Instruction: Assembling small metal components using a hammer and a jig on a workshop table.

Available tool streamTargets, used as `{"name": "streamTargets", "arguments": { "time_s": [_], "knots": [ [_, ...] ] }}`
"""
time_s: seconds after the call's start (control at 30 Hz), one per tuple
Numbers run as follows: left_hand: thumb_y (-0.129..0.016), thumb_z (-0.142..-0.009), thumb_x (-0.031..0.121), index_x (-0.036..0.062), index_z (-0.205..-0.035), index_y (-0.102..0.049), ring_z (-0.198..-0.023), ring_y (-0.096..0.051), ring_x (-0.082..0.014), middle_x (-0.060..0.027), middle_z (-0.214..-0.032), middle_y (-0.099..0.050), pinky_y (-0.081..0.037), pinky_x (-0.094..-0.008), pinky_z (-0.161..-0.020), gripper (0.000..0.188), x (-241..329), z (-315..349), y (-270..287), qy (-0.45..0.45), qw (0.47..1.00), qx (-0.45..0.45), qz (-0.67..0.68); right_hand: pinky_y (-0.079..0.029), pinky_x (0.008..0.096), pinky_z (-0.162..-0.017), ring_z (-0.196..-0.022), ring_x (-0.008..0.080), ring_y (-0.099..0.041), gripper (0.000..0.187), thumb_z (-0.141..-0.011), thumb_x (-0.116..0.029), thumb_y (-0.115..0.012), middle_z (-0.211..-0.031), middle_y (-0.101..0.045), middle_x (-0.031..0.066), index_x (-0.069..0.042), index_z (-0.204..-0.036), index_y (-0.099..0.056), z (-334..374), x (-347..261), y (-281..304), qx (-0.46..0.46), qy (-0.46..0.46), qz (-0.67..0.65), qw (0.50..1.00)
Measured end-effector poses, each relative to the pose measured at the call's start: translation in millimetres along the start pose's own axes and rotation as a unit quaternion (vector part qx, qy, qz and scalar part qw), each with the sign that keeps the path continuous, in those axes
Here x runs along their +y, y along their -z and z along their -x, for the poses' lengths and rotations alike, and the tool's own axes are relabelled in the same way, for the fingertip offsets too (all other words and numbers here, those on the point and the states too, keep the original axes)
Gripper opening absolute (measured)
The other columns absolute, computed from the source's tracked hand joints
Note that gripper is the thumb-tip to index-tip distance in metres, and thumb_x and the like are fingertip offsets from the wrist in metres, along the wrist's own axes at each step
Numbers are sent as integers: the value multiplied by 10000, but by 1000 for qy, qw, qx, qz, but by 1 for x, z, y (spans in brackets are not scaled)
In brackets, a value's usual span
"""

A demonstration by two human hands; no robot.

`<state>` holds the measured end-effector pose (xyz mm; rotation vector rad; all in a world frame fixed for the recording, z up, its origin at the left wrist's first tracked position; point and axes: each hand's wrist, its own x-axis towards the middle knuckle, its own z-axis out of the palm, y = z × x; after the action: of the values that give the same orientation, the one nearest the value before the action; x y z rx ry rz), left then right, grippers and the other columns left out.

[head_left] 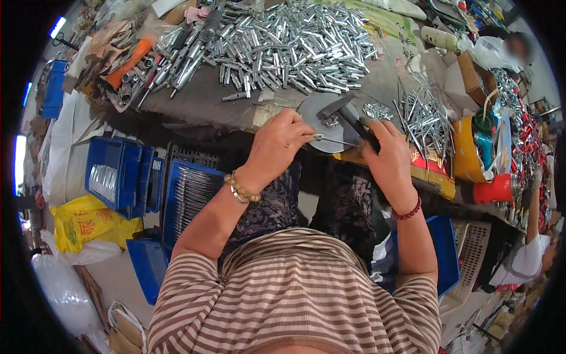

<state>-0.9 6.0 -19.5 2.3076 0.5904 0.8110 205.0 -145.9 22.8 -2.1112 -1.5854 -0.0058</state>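
Note:
My left hand [276, 144] is closed, thumb and fingertips pinching one end of a thin metal rod [337, 141]. The rod lies sideways over the near edge of a round grey metal disc [312, 113], its far end close to my right hand. Wrapped round the dark handle of a hammer [335, 107] is my right hand [389, 158]; the hammer head rests over the disc. Small metal fittings [330, 122] sit on the disc beside the head. My fingers partly hide the rod's left end.
A big heap of silver metal tubes [295, 47] covers the bench's far middle. Thin rods [425, 115] lie at right, near a yellow bucket [466, 150]. Blue crates [118, 177] with metal parts stand lower left. Another person's arm [533, 206] shows far right.

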Motion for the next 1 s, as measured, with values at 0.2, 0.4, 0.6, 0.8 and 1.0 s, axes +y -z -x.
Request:
{"name": "streamTargets", "arguments": {
  "time_s": [0.2, 0.4, 0.6, 0.8, 1.0],
  "knots": [
    [-755, -881, 57, 39, -1016, -761, -824, -638, -225, -85, -931, -624, -507, -331, -743, 137, 0, -4, 5, 22, 998, -24, 48, -526, 432, -713, -865, 376, -668, 407, -875, -18, -676, -990, -609, 151, -101, -1274, -684, 27, -26, 26, 8, -11, -132, 991],
    [-761, -858, 80, 44, -987, -752, -854, -644, -292, -106, -926, -609, -509, -388, -749, 135, 0, -7, 5, 22, 997, -28, 76, -558, 398, -634, -783, 302, -692, 398, -854, 24, -662, -996, -638, 75, -140, -1211, -723, 42, -26, 0, 65, 73, -20, 995],
    [-772, -836, 37, 39, -971, -743, -843, -638, -299, -109, -917, -600, -507, -390, -733, 137, -4, -5, 0, 11, 998, -10, 58, -541, 403, -646, -784, 343, -679, 228, -886, 26, -689, -1014, -653, 120, -63, -1095, -713, 41, -36, 8, 164, 63, -84, 981],
    [-740, -868, -40, 0, -1017, -728, -827, -609, -191, -67, -905, -580, -498, -319, -729, 155, -10, -5, 0, -5, 995, -20, 93, -553, 385, -633, -765, 305, -686, 334, -851, 37, -687, -986, -655, 78, -101, -1152, -733, 44, -33, 8, 89, 68, -13, 994],
    [-763, -855, -1, 12, -980, -736, -828, -618, -228, -83, -904, -585, -499, -339, -735, 129, -1, -5, 2, 22, 996, -23, 87, -542, 362, -650, -771, 322, -675, 326, -878, 41, -676, -1025, -647, 122, -60, -1187, -703, 37, -42, 30, 175, 69, -101, 977]
  ]
}}
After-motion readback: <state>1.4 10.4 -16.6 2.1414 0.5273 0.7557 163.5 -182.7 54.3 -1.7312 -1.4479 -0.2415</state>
